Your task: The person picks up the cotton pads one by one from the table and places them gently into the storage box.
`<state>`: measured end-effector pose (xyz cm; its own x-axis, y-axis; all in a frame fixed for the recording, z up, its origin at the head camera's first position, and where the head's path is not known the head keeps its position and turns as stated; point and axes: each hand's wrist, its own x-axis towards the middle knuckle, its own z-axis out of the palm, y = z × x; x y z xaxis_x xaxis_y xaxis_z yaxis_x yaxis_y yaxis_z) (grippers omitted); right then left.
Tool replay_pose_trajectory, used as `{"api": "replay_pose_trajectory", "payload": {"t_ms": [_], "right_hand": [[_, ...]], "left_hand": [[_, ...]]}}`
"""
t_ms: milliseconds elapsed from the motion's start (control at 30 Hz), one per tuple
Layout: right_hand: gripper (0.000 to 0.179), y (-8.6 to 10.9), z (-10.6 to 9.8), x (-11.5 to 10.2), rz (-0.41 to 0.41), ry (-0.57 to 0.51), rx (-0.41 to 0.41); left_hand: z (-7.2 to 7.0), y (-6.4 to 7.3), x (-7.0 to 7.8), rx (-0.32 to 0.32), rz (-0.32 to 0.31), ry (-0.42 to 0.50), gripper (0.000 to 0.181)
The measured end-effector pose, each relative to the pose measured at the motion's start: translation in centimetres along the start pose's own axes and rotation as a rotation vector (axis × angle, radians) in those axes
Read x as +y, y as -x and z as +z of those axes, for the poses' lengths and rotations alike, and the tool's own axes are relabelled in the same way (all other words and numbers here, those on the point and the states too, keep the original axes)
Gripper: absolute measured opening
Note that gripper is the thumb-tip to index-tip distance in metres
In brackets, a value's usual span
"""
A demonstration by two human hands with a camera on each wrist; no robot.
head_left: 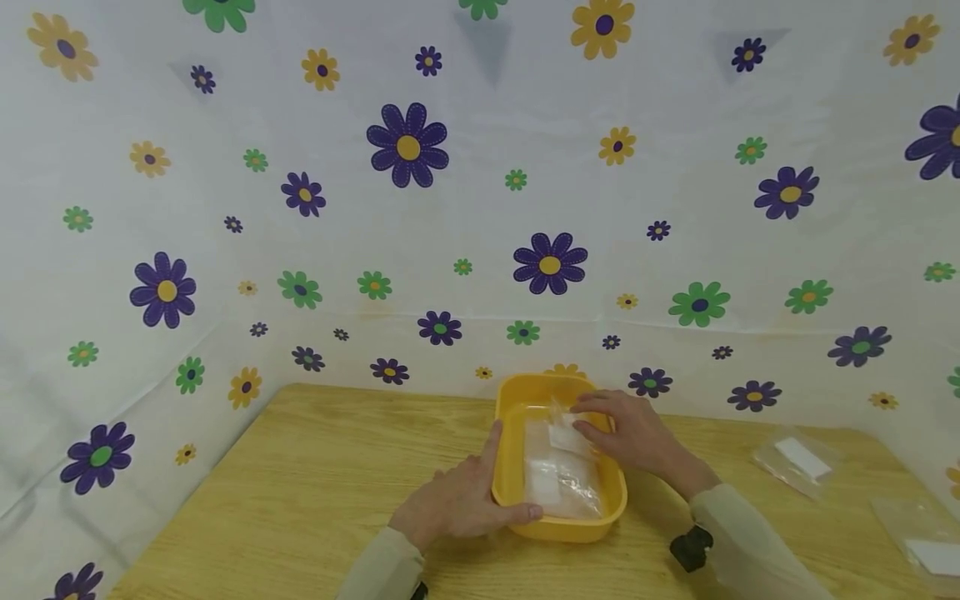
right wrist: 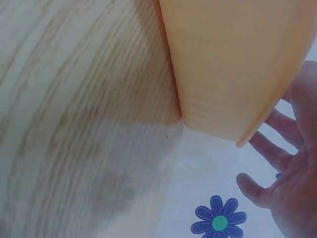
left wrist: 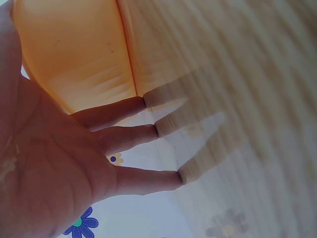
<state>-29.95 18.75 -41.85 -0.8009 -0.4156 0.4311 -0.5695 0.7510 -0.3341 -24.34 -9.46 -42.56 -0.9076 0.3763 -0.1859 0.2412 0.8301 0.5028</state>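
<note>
A yellow plastic tub (head_left: 506, 467) stands on the table, with clear plastic bags (head_left: 577, 483) bearing white labels lying inside. My left hand (head_left: 461, 500) steadies the tub's near left corner. Its thumb lies over the near rim and its index finger runs along the left side. In the left wrist view, three straight fingers (left wrist: 143, 181) touch the tabletop beside the tub wall. Across the right rim reaches my right hand (head_left: 630, 429), thumb and index finger apart at the upper end of the bags. The right wrist view shows its other fingers loosely extended, their tips partly behind the rim.
Two more flat clear bags with white labels lie to the right: one bag (head_left: 798, 462) farther back, another bag (head_left: 918, 537) at the table's right edge. The wood-grain table (head_left: 315, 492) meets a flower-printed white cloth (head_left: 465, 217) at its back and sides.
</note>
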Motion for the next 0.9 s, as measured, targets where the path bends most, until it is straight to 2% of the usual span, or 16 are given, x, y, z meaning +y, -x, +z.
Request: {"api": "replay_pose_trajectory", "payload": {"t_ms": [233, 400, 533, 700, 900], "right_hand": [[0.032, 0.9, -1.0, -0.6, -0.031, 0.032, 0.003], [0.037, 1.7, -1.8, -1.0, -0.047, 0.121, 0.002], [0.049, 2.4, -2.5, -1.2, -0.035, 0.197, -0.024], [0.066, 3.4, -3.2, -1.7, 0.026, 0.284, -0.059], [0.078, 4.4, -3.7, -1.7, 0.105, 0.365, -0.085]], "left_hand": [[0.0, 0.0, -0.1, 0.01, 0.016, 0.015, 0.127], [0.0, 0.1, -0.1, 0.004, 0.005, 0.012, 0.127], [-0.1, 0.1, 0.0, 0.005, 0.009, 0.016, 0.127], [-0.1, 0.0, -0.1, 0.007, 0.023, 0.032, 0.127], [0.0, 0.0, -0.1, 0.013, 0.027, 0.035, 0.128]]}}
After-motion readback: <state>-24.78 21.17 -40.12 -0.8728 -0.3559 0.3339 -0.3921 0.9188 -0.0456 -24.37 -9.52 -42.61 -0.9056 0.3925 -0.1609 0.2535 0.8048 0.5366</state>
